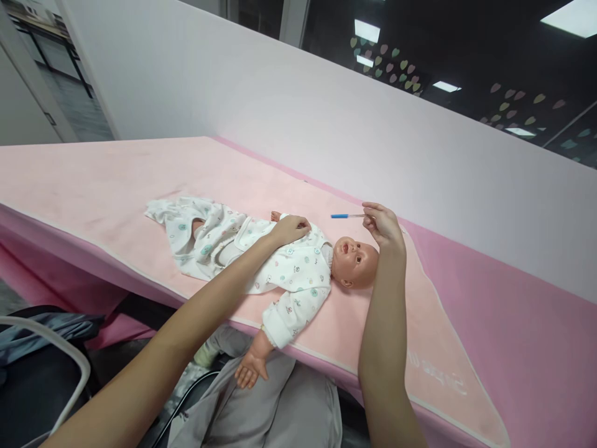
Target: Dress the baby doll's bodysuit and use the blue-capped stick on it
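Note:
A baby doll (357, 261) in white printed clothes (298, 270) lies on its back across the pink mat (107, 180), head to the right. One doll arm (254, 361) hangs over the near edge of the table. My left hand (291, 230) rests on the doll's chest, its fingers curled; whether anything is under them is hidden. Above the doll's head my right hand (382, 224) pinches the clear end of a thin stick, a thermometer or pen (340, 216), whose blue end points left.
Behind the table (504, 298) stands a white partition (280, 106), with dark glass above it. A black chair (41, 386) with a grey curved armrest is at the lower left. My lap is below the near edge.

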Demonstrator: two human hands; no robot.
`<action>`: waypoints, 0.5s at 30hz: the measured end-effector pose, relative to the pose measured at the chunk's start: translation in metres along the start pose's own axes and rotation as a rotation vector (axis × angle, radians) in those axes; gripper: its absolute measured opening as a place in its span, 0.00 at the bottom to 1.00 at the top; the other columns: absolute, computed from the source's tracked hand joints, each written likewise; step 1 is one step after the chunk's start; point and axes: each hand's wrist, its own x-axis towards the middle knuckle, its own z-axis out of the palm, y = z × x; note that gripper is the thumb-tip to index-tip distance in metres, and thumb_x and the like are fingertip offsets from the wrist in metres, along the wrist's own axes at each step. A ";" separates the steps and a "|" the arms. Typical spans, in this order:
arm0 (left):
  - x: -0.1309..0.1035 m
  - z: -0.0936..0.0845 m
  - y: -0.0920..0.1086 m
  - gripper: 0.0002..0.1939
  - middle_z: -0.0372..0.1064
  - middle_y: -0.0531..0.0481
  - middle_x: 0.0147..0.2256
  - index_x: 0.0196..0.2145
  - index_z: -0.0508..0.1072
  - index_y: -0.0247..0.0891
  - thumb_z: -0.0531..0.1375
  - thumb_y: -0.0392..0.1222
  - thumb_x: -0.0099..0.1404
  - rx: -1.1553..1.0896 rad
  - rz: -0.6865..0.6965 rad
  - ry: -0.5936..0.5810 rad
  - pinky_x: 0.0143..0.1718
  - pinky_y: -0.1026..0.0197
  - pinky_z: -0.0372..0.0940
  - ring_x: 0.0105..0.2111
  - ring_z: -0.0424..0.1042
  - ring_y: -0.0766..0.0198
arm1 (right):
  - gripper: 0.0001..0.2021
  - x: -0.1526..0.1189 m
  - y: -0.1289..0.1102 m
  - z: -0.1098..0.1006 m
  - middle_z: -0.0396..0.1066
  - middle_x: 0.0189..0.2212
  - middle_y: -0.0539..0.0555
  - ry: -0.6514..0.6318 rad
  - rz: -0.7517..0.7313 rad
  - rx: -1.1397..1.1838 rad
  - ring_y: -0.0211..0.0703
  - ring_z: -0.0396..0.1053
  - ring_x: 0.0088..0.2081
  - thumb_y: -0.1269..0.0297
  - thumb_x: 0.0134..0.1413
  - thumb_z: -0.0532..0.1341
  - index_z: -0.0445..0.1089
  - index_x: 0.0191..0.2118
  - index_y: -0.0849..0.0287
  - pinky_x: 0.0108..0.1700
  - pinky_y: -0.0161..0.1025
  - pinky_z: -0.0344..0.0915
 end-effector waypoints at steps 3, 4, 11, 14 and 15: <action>0.000 0.000 -0.001 0.12 0.73 0.49 0.35 0.34 0.75 0.35 0.54 0.39 0.58 0.006 0.003 -0.005 0.40 0.63 0.61 0.37 0.70 0.60 | 0.14 0.001 0.001 -0.001 0.55 0.19 0.42 -0.064 -0.024 0.077 0.21 0.51 0.17 0.73 0.36 0.61 0.64 0.35 0.63 0.17 0.23 0.48; 0.000 0.001 -0.001 0.12 0.73 0.49 0.35 0.34 0.75 0.35 0.54 0.39 0.58 0.009 0.004 -0.004 0.40 0.63 0.61 0.37 0.70 0.60 | 0.14 0.001 0.002 -0.001 0.55 0.19 0.43 -0.060 -0.032 0.058 0.22 0.51 0.17 0.73 0.36 0.61 0.64 0.35 0.63 0.18 0.23 0.49; 0.000 0.001 -0.001 0.12 0.73 0.49 0.35 0.34 0.75 0.35 0.54 0.39 0.58 0.012 0.010 -0.002 0.40 0.63 0.61 0.37 0.70 0.60 | 0.13 0.004 0.007 -0.003 0.57 0.19 0.44 0.120 -0.072 -0.095 0.22 0.53 0.17 0.74 0.35 0.61 0.66 0.34 0.64 0.18 0.24 0.50; 0.000 0.000 0.000 0.12 0.73 0.49 0.34 0.35 0.75 0.35 0.54 0.39 0.58 0.001 0.002 -0.001 0.39 0.63 0.61 0.37 0.70 0.60 | 0.12 0.005 0.008 -0.004 0.57 0.18 0.44 0.204 -0.066 -0.211 0.23 0.53 0.17 0.74 0.35 0.60 0.67 0.32 0.66 0.18 0.24 0.50; -0.001 0.000 0.000 0.12 0.73 0.49 0.34 0.34 0.75 0.35 0.54 0.39 0.58 -0.004 -0.002 0.000 0.39 0.63 0.61 0.36 0.70 0.60 | 0.12 0.004 0.007 -0.004 0.57 0.18 0.44 0.178 -0.054 -0.195 0.23 0.53 0.17 0.74 0.35 0.60 0.67 0.33 0.66 0.18 0.24 0.50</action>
